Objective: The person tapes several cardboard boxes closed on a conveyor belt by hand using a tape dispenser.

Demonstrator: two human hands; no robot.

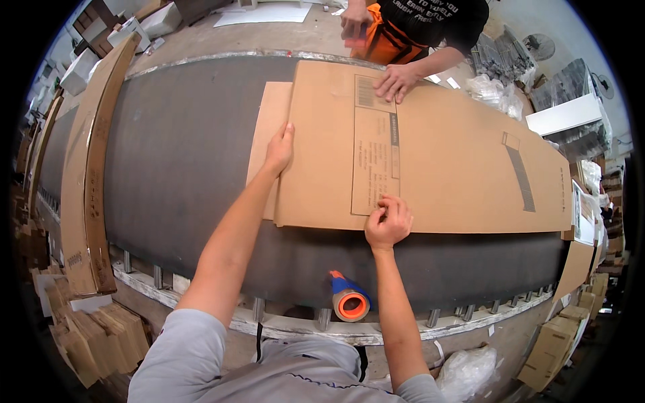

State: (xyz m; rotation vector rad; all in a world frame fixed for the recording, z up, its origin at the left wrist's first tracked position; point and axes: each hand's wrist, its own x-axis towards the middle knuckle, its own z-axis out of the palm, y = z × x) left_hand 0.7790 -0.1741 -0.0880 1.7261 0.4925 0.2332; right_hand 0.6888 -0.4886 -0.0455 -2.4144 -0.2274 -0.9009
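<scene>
Dark grey rubber is covering the long conveyor belt [175,154], which is stretching across the middle of the frame. On it, from centre to right, the large brown carton [443,161] is lying flat, its printed face looking upward. A long narrow box [87,174] is standing across the belt at the left of the frame. Under the carton's left edge, a cardboard sheet [273,107] is sticking out.

At the upper right, a co-worker is leaning over the far side; one hand [396,82] is resting with spread fingers on the carton, and the other [355,20] is holding something red, too blurred to name.

The person's left hand [279,149] is bracing the carton's left edge; I cannot tell whether its fingers are gripping or only pressing. The right hand [390,221] is resting at the near edge, its fingers curling into a loose fist, with nothing visible inside.

Smallest, a blue and orange tape dispenser [349,299] is lying at lower centre, apart from both hands.

In my judgement, the upper face is already closed, and the edges are perhaps remaining to be taped: whether they are sealed, I am not seeing clearly.
</scene>
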